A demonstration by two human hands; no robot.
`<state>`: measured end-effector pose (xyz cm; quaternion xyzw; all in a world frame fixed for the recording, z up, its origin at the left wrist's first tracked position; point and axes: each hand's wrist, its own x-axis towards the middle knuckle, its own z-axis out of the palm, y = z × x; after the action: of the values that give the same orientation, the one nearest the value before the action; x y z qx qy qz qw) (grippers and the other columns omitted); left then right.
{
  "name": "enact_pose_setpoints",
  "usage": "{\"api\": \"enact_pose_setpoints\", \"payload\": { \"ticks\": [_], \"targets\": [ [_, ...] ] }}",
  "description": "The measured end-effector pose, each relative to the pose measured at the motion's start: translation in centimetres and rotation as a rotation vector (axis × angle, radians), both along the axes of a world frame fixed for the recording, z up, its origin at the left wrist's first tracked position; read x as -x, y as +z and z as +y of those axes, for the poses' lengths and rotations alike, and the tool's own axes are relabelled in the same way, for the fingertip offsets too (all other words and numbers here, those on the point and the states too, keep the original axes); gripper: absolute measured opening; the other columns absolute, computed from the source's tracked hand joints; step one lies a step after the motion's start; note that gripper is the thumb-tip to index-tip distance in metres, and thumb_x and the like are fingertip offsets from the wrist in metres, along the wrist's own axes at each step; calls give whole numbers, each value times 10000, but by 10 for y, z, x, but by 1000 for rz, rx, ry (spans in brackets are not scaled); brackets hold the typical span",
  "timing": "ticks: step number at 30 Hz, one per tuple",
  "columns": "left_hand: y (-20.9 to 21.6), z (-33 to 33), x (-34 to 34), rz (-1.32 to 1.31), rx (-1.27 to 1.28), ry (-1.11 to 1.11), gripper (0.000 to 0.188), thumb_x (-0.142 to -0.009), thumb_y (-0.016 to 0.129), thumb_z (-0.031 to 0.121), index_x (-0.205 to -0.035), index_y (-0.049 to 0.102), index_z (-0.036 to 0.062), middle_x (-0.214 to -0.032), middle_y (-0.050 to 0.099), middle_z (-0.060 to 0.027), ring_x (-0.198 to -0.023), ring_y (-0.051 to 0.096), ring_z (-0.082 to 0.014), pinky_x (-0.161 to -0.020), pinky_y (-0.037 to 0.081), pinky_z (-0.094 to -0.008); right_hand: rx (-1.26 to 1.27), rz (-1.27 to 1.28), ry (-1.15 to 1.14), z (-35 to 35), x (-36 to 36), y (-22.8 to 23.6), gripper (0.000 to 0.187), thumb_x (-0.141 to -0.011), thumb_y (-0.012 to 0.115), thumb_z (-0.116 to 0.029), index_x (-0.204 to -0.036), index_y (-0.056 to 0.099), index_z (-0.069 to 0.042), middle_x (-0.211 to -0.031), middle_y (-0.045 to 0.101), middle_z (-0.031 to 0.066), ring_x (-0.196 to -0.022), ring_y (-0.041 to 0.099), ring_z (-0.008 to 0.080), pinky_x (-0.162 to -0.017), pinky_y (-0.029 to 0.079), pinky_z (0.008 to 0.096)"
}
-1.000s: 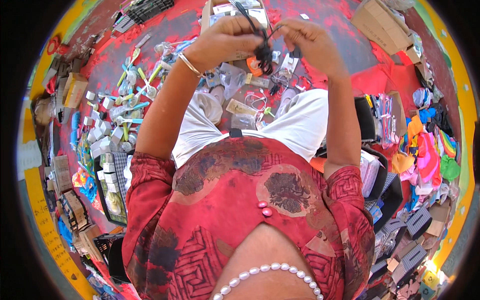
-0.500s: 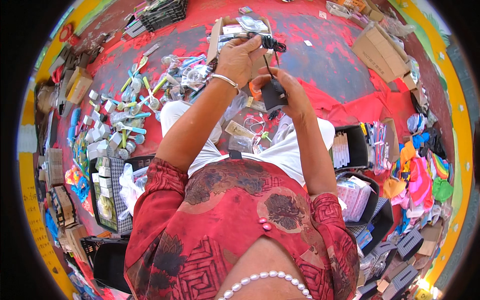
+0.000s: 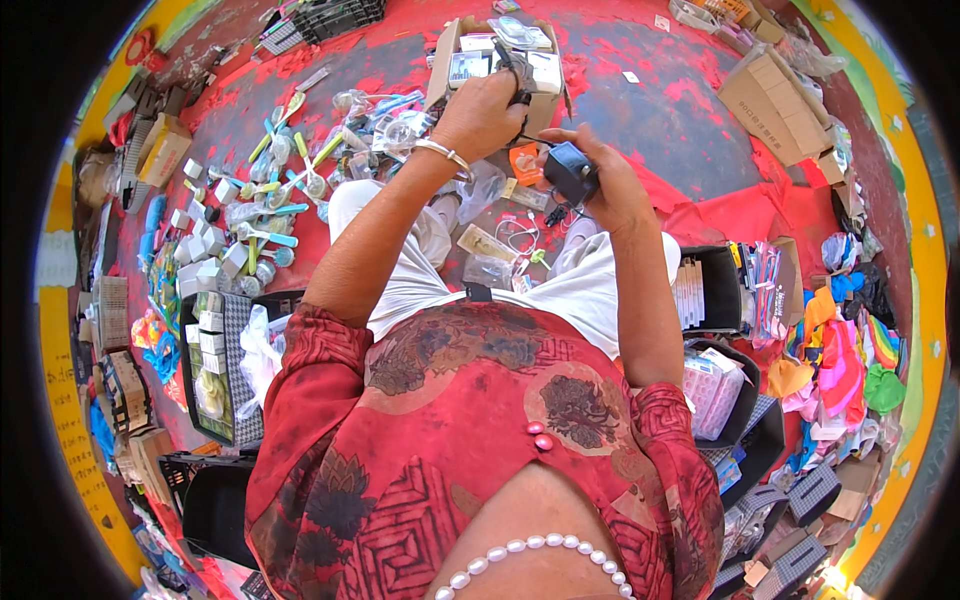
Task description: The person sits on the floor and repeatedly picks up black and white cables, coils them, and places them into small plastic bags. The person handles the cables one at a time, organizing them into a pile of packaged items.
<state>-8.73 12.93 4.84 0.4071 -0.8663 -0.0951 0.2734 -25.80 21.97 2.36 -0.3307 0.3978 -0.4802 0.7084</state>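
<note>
A bunched black cable (image 3: pixel 518 76) is gripped in the left hand (image 3: pixel 485 112), with the fingers closed around it; a silver-coloured bangle (image 3: pixel 443 152) is worn on that wrist. A black, box-shaped plastic device (image 3: pixel 570 173) is grasped in the right hand (image 3: pixel 612 182), with the fingers curled along its side, and a thin stretch of cable is seen between the two hands. An open brown cardboard box (image 3: pixel 545 108), packed with small white cartons (image 3: pixel 468 67), is seen just beyond the left hand. A flat orange packet (image 3: pixel 523 160) and a tangled white cable (image 3: pixel 528 237) are seen below the hands. Well to the left of the left hand, utensils with green and blue handles (image 3: pixel 270 240) are strewn.
</note>
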Motion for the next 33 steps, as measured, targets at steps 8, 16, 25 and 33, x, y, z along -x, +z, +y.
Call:
{"api": "enact_pose_setpoints", "payload": {
  "ticks": [8,16,25,33],
  "targets": [
    [-14,-4,-22,708,-1299,-275,201,-835,536,82,-979,495,-52,-894,592,-114,-801,633,-206,-665,535,-299,163,-467,54,-1,20,-13,665,-857,423,-529,-1183,440,50,-968,604,190,-796,638,287,-682,540,360],
    [-42,7,-7,1200,-1551,-253,190,-890,502,140,-1014,499,-4,-970,589,-113,-863,604,-170,-749,531,-294,-16,-343,-27,-18,21,-51,512,-925,337,-424,-1117,463,33,-930,614,179,-741,639,253,-570,523,299],
    [-50,10,24,1435,-1448,117,138,-901,472,117,-957,518,-1,-953,554,-108,-873,577,-198,-812,527,-352,315,394,-512,-15,0,-43,340,-882,495,-300,-1091,514,-33,-945,597,82,-844,611,204,-677,489,312],
    [-61,7,52,1311,-1422,-88,174,-861,540,98,-979,563,-28,-956,589,-104,-854,589,-205,-740,509,-285,808,1523,-320,-27,12,-13,378,-764,611,-290,-1059,536,-66,-990,575,125,-868,578,308,-710,475,401]
  ]
}}
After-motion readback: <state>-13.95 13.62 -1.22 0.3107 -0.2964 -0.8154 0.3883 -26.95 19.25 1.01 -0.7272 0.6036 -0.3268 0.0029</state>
